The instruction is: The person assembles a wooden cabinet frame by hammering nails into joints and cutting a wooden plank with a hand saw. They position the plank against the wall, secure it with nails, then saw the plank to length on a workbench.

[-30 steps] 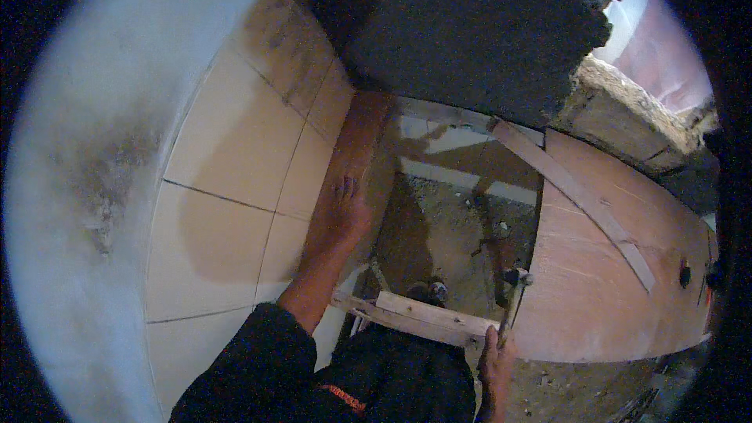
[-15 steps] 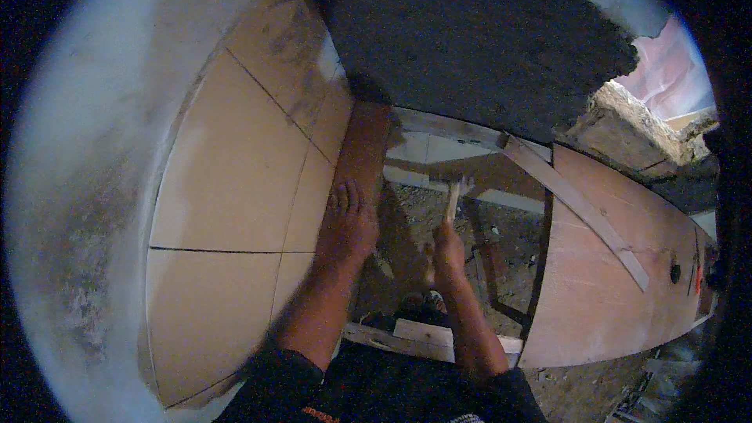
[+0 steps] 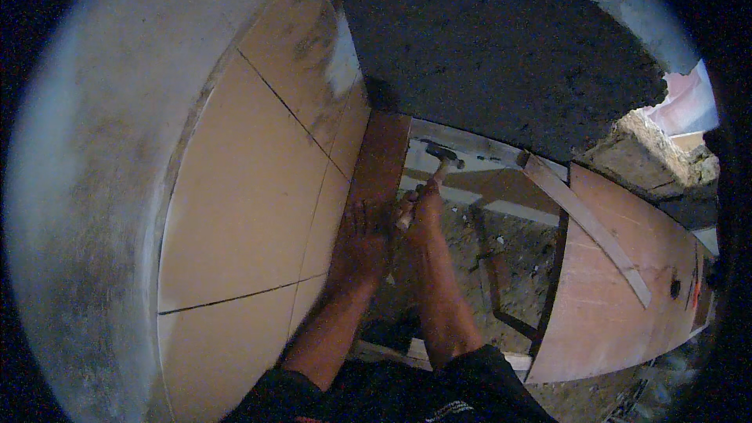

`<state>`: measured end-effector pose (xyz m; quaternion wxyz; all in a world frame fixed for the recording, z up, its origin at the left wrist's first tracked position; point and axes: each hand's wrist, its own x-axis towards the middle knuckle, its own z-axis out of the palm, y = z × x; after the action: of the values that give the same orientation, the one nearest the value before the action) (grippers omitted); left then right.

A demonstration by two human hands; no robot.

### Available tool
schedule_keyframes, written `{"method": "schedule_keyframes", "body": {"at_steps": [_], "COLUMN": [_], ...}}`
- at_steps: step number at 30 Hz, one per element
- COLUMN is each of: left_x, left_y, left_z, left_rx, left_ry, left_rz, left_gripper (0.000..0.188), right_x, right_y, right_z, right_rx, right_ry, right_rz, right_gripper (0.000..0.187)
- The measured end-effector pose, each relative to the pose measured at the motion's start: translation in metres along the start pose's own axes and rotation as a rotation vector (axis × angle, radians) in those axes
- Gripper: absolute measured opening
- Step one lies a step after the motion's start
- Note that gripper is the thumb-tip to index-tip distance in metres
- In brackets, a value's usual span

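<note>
My right hand [image 3: 420, 211] is closed round the wooden handle of a hammer [image 3: 443, 169]. The hammer's dark metal head points away from me, above the far part of the gap in the boards. Just left of it, my left hand [image 3: 362, 239] rests on a narrow reddish-brown board [image 3: 384, 145], its fingers stretched out and lying on the surface. This board runs along the foot of the tiled wall [image 3: 251, 180]. Shadow hides my left thumb, and no nail can be made out.
Right of the gap lies a large plywood sheet [image 3: 627, 266] with a slanting wooden strip [image 3: 589, 223] on it. A timber rail [image 3: 470, 141] borders the far side, below a dark rough wall [image 3: 493, 47]. Broken masonry [image 3: 650, 145] juts out at right. Rubble ground [image 3: 509, 266] shows through the gap.
My right hand has moved left and farther away with the hammer, closer to my left hand. My left hand stays on the brown board. The whole view has shifted and tilted slightly.
</note>
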<state>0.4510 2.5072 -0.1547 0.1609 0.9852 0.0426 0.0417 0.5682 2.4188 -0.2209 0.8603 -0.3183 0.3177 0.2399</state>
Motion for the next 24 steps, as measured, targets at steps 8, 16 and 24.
{"method": "schedule_keyframes", "body": {"at_steps": [8, 16, 24], "left_x": [-0.002, 0.0, -0.002], "left_y": [-0.006, -0.002, 0.0], "left_z": [0.004, 0.011, 0.009], "left_rx": [0.028, 0.03, 0.022], "left_ry": [0.004, 0.02, 0.028], "left_rz": [0.011, 0.011, 0.013], "left_gripper": [0.045, 0.038, 0.032], "right_x": [0.011, 0.013, -0.004], "right_y": [0.007, 0.004, -0.006], "right_z": [0.01, -0.001, 0.017], "right_rx": [-0.135, -0.199, -0.385], "right_ry": [-0.006, 0.006, 0.127], "right_rz": [-0.159, -0.056, -0.036], "right_gripper": [0.046, 0.039, 0.044]}}
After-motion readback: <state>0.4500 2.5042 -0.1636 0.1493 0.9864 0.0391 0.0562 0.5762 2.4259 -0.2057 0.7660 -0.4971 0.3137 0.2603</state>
